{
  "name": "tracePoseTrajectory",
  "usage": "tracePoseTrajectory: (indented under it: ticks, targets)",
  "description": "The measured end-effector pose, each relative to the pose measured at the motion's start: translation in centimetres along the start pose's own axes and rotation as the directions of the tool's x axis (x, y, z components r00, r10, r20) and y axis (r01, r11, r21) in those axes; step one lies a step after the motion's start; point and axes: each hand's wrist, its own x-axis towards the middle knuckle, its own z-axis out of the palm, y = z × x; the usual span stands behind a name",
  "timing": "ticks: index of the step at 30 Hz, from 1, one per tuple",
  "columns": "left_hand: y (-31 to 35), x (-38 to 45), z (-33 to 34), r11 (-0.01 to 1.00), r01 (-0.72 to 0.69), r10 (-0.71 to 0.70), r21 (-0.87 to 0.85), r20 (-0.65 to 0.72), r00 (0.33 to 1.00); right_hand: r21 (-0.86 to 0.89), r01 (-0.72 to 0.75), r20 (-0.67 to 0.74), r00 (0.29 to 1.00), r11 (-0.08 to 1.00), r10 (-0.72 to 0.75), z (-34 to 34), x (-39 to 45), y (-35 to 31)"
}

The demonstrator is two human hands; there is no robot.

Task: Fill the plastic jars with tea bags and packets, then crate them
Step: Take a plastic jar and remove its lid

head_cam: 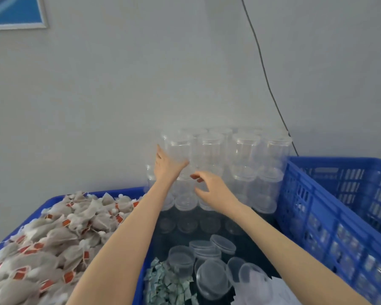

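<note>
Now we are looking down from a head-worn camera as we are reaching both bare arms forward toward a stack of clear plastic jars standing against a grey wall at the far end of a dark surface. Our left hand is pressing flat against the left side of an upper jar, with its fingers straight and held together and the thumb spread out across the jar's front. Our right hand is hovering just beside it, a little lower, with its fingers loosely curled and apart; we cannot tell whether they are touching a jar yet, since the clear plastic is hard to read.

To our left, a blue crate is lying heaped with tea bags bearing small red tags. Near our elbows, a pile of small pale green packets is lying beside loose clear lids and several empty jars. To our right, an empty blue crate is waiting.

We judge that we are at the very start of a round: fetching an empty jar from the stack, before any filling. The next move is calling for both hands to close around one jar and lift it straight up, gently, because the stacked jars are light and could topple. After that we would be bringing it near to fill it with tea bags and packets.
</note>
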Motion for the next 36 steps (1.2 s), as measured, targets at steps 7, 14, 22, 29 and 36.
tracePoseTrajectory:
  ticks: [7,14,22,29,36]
  targets:
    - [0.1,1.4,2.1,1.000,0.007,-0.007,-0.024,0.026,1.000,0.092,-0.095,-0.015,0.995,0.991,0.097,2.2,-1.3,1.9]
    - [0.1,1.3,2.9,0.997,-0.001,-0.007,-0.079,-0.101,0.995,0.160,-0.148,0.062,0.988,0.976,0.139,3.4,-3.5,3.2]
    - [0.4,-1.5,-1.6,0.941,-0.150,0.084,-0.302,-0.221,0.972,0.354,-0.214,-0.029,0.971,0.910,0.239,1.4,-4.9,2.7]
    - [-1.5,-8.7,-3.5,0.969,-0.176,0.237,-0.176,0.440,0.866,0.669,-0.131,-0.148,0.941,0.731,0.305,-0.5,-5.2,-0.5]
    - [-4.9,-13.5,-2.1,0.973,-0.098,0.219,-0.211,0.685,0.695,0.681,-0.283,-0.043,0.905,0.675,0.422,1.8,-7.3,-0.4]
